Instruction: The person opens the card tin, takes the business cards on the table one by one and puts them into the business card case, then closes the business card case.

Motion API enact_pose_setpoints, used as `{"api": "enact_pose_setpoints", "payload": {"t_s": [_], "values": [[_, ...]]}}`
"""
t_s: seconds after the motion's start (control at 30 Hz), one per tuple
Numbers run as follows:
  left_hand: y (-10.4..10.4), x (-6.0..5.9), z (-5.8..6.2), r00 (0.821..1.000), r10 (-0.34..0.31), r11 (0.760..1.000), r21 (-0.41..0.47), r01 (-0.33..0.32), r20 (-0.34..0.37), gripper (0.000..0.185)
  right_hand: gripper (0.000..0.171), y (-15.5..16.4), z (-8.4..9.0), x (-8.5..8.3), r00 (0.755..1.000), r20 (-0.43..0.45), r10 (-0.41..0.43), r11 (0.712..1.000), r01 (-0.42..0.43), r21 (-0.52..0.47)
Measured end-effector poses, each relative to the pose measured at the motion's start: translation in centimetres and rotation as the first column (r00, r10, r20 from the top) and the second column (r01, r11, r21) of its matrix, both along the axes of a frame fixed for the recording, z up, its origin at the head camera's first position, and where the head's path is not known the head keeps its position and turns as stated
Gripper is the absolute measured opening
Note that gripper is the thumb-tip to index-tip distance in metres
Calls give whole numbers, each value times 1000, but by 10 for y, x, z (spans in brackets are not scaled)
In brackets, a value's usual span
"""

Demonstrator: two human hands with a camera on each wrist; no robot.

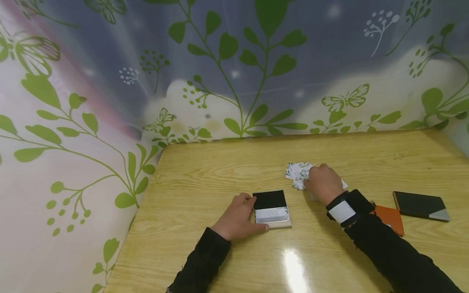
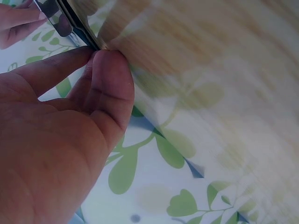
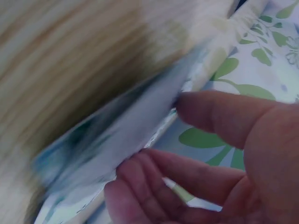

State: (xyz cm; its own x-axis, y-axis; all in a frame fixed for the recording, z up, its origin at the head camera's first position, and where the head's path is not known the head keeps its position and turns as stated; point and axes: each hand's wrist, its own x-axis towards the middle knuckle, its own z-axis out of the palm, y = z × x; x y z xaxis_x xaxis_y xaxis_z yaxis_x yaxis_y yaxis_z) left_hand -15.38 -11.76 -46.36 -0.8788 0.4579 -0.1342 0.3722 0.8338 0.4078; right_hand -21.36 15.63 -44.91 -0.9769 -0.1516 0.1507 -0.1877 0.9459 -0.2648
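Two hands work at the middle of a wooden table (image 1: 205, 171). From the head view, the left hand (image 1: 238, 217) rests curled against the left edge of an open card case (image 1: 272, 208), thumb along its near side, steadying it. The right hand (image 1: 323, 183) lies knuckles-up over a loose heap of patterned cards (image 1: 297, 174), just right of the case and a little farther back. The step in hand looks like gathering cards from the heap; a next move would call for lifting a few clear and squaring them to the case's slot.

Left wrist view: the left hand's fingertips (image 2: 110, 70) press the dark edge of the case (image 2: 77, 28) — curled onto it, not spread.

Right wrist view: blurred, yet thumb and fingers (image 3: 154, 179) pinch the edge of the cards (image 3: 117, 135), held slightly off the table.

Around them, in the head view: an orange case (image 1: 391, 219) under the right sleeve and a black case (image 1: 420, 205) farther right, well apart from the work. Leaf-printed sheeting (image 1: 66, 134) walls the table. Nothing lies between cards and case — only the heap's untidiness may hinder a clean pick.
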Motion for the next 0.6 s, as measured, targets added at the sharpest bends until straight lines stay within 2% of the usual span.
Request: {"api": "enact_pose_setpoints", "payload": {"t_s": [0.13, 0.23, 0.3, 0.43, 0.5, 0.6], "values": [[-1, 0, 0, 1000, 3, 1000, -1, -3, 2, 93, 21, -5, -3, 1, 999, -18, 43, 999, -43, -3], [-1, 0, 0, 1000, 5, 1000, -3, -5, 5, 94, 17, -10, -10, 2, 990, -135, 45, 998, -40, 39], [-1, 0, 0, 1000, 4, 1000, 0, -4, 7, 94, 15, -13, -15, 3, 971, -235, 45, 995, -23, 96], [-1, 0, 0, 1000, -5, 1000, 10, 4, 6, 93, 17, -16, -16, 6, 910, -406, 85, 981, -4, 195], [-2, 0, 0, 1000, -10, 1000, 15, 10, 1, 93, 18, -16, -11, 7, 889, -447, 102, 977, -4, 215], [-3, -1, 0, 1000, -14, 1000, 9, 15, -8, 94, 15, -12, -1, 6, 885, -454, 104, 982, -20, 188]]}}
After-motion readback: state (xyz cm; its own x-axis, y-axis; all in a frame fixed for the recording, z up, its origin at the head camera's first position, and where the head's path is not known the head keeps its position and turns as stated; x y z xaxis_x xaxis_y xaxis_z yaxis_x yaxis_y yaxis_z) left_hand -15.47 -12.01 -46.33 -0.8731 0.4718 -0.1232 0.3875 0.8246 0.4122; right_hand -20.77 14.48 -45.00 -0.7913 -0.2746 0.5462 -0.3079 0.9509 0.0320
